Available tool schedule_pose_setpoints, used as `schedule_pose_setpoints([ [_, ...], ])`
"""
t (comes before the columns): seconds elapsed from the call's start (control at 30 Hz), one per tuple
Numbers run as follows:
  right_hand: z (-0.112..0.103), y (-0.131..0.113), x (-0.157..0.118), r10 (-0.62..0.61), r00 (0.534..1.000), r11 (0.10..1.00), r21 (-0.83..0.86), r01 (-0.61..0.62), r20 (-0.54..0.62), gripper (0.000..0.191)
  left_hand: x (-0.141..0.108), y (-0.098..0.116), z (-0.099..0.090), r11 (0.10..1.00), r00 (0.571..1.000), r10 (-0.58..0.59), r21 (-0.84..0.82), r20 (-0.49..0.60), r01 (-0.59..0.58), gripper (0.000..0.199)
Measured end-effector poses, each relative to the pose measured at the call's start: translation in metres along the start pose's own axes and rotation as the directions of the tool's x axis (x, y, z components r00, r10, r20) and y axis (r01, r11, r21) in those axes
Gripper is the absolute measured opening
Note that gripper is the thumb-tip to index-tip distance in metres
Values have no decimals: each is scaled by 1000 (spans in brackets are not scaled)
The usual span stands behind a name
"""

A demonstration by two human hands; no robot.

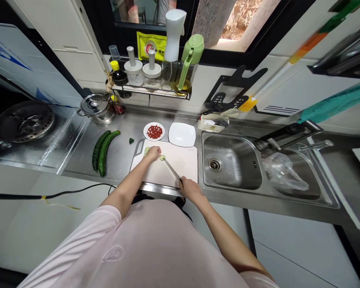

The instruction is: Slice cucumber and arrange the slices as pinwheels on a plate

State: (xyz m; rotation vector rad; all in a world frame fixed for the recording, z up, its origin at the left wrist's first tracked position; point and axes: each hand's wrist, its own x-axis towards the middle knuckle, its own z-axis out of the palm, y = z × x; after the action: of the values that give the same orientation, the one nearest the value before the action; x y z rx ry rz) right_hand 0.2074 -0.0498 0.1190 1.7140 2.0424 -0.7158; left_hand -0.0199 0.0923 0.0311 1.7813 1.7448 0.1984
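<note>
Knife (pixel 172 168): gripped in right hand (pixel 191 189) | left hand (pixel 153 154): curled near cucumber slice (pixel 162 158), hold unclear

**Steel counter beneath a dark-framed window**

A steel counter (pixel 78 154) runs along a white wall (pixel 277 90), with a double sink (pixel 231 170) set into its right part. Above stands a window (pixel 211 22) in a black frame (pixel 225 60); rough, brightly lit stone (pixel 240 20) shows through its right side. A white cabinet (pixel 63 30) rises at upper left. Light glints off the metal. Below the front edge lie pale panels (pixel 300 248), floor or cupboard fronts, hard to tell which.
</note>
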Motion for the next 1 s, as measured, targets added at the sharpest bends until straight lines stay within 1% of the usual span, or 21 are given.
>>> schedule_pose_setpoints([
  [0.17,5,6,-6,2,1000,1000,-3,-2,7,32,2,-2,2,1000,1000,-12,-4,6,12,12],
  [0.33,3,4,-7,3,1000,1000,-2,-3,9,33,2,-3,2,1000,1000,-4,-10,2,4,12],
  [0.5,2,-2,-2,24,1000,1000,11,-24,14,34,3,-2,2,1000,1000,-10,-2,7,10,12],
  [0.7,3,-8,9,7,1000,1000,13,-7,-10,33,2,-1,0,1000,1000,-5,-6,10,5,13],
  [0.83,4,-9,13,-4,1000,1000,16,5,-16,32,1,0,-1,1000,999,-28,-9,23,28,14],
  [1.0,4,-6,11,-9,1000,1000,13,9,-14,33,2,-1,0,1000,1000,-10,7,12,10,14],
])
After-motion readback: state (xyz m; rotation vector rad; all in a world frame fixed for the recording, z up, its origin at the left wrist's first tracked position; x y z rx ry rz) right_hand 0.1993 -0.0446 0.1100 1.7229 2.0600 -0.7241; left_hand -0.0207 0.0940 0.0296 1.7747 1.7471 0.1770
